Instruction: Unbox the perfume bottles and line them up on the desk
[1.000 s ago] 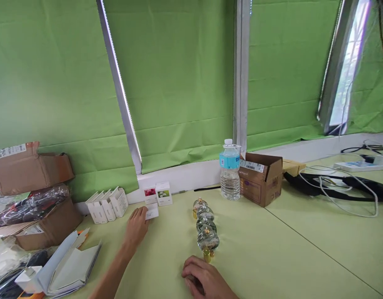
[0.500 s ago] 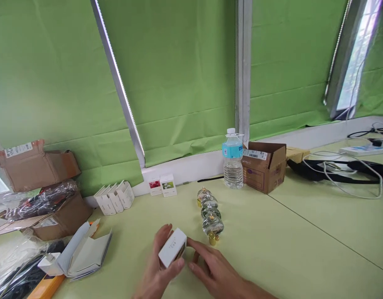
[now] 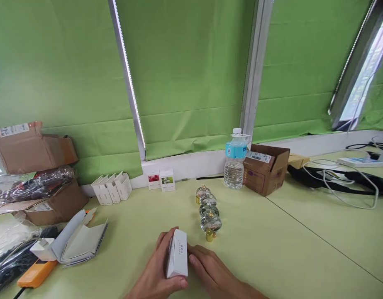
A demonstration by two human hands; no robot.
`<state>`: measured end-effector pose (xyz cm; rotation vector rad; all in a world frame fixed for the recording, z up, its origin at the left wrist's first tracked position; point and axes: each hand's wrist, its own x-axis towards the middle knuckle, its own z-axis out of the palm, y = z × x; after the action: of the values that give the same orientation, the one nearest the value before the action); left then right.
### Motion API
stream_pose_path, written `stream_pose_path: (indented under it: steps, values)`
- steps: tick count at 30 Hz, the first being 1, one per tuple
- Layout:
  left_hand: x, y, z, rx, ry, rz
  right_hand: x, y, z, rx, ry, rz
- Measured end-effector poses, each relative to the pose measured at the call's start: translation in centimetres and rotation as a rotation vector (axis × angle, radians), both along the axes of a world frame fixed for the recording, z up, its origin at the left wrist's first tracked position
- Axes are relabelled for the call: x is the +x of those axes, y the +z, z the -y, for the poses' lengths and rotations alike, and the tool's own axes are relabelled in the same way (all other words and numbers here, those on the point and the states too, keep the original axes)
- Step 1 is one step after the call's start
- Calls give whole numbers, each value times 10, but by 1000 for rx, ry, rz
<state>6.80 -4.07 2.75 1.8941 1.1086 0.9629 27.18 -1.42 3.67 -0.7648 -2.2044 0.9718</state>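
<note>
My left hand (image 3: 158, 268) is wrapped around a small white box (image 3: 178, 254) with tiny dark print on its face, thumb across the lower end. My right hand (image 3: 210, 268) is by the box's right edge, thumb and forefinger drawn together in a pinch. Whatever lies between those fingers, if anything, is hidden. Just beyond my hands, several round clear glass bottles (image 3: 209, 209) with gold-coloured fittings form a row on the table. Two small white boxes, one with a red picture (image 3: 154, 180) and one with a green picture (image 3: 167, 180), stand against the wall.
Several white cartons (image 3: 112, 189) stand at the back left. Cardboard boxes (image 3: 54, 203), an unfolded white box (image 3: 82, 245) and an orange device (image 3: 37, 274) are at left. A water bottle (image 3: 234, 166), an open brown carton (image 3: 262, 174) and a white cable (image 3: 350, 197) sit right.
The white box has turned more upright in my left hand, its printed face toward me. My right hand's fingers have drawn together beside it. The view has shifted slightly.
</note>
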Motion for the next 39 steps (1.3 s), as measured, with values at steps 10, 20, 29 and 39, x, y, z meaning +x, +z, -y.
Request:
stream_pose_path:
  steps: [10,20,29,39]
  values:
    - [9,13,6,-32,253,-316,-6,-8,-2,-497,120,-395]
    - [21,22,12,71,243,-564,-4,-8,-4,-749,92,-359]
    - [25,12,8,112,182,-525,-5,-11,-6,-888,64,-219]
    - [16,23,11,45,210,-409,2,-20,-16,-855,-136,-270]
